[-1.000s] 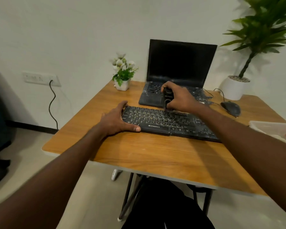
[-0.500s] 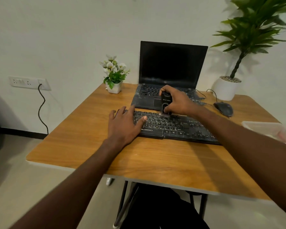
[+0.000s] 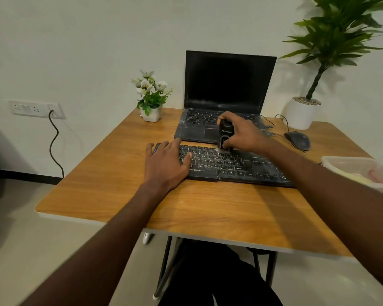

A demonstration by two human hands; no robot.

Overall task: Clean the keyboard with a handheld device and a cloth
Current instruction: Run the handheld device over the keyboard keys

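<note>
Head view, left hand (image 3: 166,164) unmoved on keyboard (image 3: 230,166), device (image 3: 225,135) shifted little

- My left hand (image 3: 166,163) is lying flat, fingers straight, over the left end of the black keyboard (image 3: 226,165) on the wooden worktop (image 3: 208,208).
- My right hand (image 3: 241,134) is gripping a small black handheld device (image 3: 225,135), its lower end touching the keyboard's top rows.
- A dusty open laptop (image 3: 226,96) is sitting just behind, a mouse (image 3: 297,140) to its right.
</note>
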